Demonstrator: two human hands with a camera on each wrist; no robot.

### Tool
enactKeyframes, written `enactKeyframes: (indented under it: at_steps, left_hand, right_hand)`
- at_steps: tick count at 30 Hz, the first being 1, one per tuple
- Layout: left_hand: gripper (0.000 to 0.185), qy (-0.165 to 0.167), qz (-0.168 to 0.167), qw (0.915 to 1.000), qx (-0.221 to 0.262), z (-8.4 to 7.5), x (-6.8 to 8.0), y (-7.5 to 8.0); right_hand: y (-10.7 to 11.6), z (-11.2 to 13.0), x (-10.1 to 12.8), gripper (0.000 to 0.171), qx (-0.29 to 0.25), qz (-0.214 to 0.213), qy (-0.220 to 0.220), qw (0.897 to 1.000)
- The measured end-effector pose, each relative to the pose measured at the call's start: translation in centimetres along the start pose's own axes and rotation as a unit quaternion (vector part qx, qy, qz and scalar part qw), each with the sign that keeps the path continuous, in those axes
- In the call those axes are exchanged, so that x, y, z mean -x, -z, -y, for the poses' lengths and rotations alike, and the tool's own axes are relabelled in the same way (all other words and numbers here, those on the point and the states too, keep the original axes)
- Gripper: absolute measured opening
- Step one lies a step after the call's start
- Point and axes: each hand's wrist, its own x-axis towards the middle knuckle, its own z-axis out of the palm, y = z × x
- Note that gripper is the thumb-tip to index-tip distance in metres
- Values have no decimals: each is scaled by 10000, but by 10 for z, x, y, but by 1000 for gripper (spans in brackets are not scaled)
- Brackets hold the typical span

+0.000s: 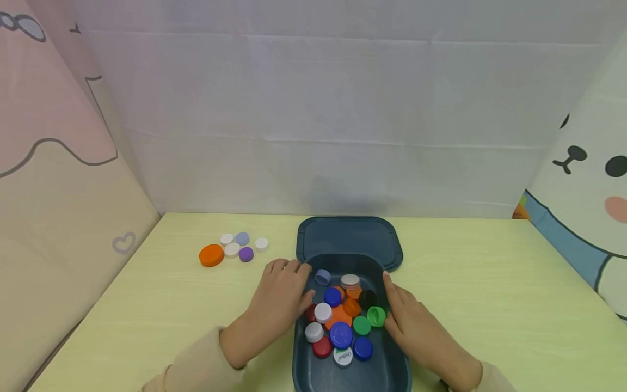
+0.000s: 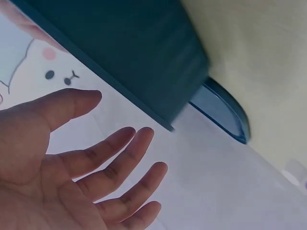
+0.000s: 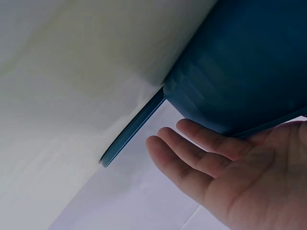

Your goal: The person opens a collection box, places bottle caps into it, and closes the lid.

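A dark blue plastic box [image 1: 352, 375] holds several bottle caps, among them a blue cap [image 1: 340, 335], a green cap [image 1: 362, 325], a white cap [image 1: 323, 312] and a red cap [image 1: 321, 347]. My left hand [image 1: 280, 302] is over its left rim; in the left wrist view that hand [image 2: 96, 182] has loosely bent, spread fingers beside the box wall [image 2: 124, 52]. Along the right rim lies my right hand [image 1: 422, 329]. Its fingers, nearly straight in the right wrist view, are by the outer wall [image 3: 249, 62], with the thumb mostly hidden there.
Behind the box lies its dark blue lid [image 1: 349, 235]. To the left on the pale yellow table [image 1: 490, 283] is a loose group of caps, with an orange cap [image 1: 211, 255], a purple cap [image 1: 246, 254] and a white cap [image 1: 262, 244]. White cloth [image 1: 343, 109] hangs behind.
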Motion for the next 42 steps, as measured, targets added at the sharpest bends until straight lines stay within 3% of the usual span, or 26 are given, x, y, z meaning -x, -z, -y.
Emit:
enactKeyframes:
  at_steps: [7, 17, 23, 30, 36, 42]
  left_hand:
    - [38, 589, -80, 9982, -5, 30, -7, -4]
    - [31, 987, -241, 9945, -260, 76, -10, -10]
    - [28, 1445, -49, 9895, -48, 99, -9, -9]
    - [35, 1950, 322, 9798, -318, 125, -9, -14]
    - [28, 2210, 469, 9734, -370, 145, -6, -19]
    - [38, 2379, 598, 9690, -313, 161, -3, -26]
  right_hand:
    - [1, 0, 0, 62, -8, 17, -16, 10000]
    - [1, 1, -1, 62, -14, 78, -28, 10000]
    - [1, 1, -1, 62, -13, 107, -59, 9999]
    - [2, 1, -1, 63, -29, 166, -120, 9998]
    - [1, 1, 0, 63, -20, 161, -114, 9998]
    - [1, 0, 0, 62, -38, 113, -72, 9999]
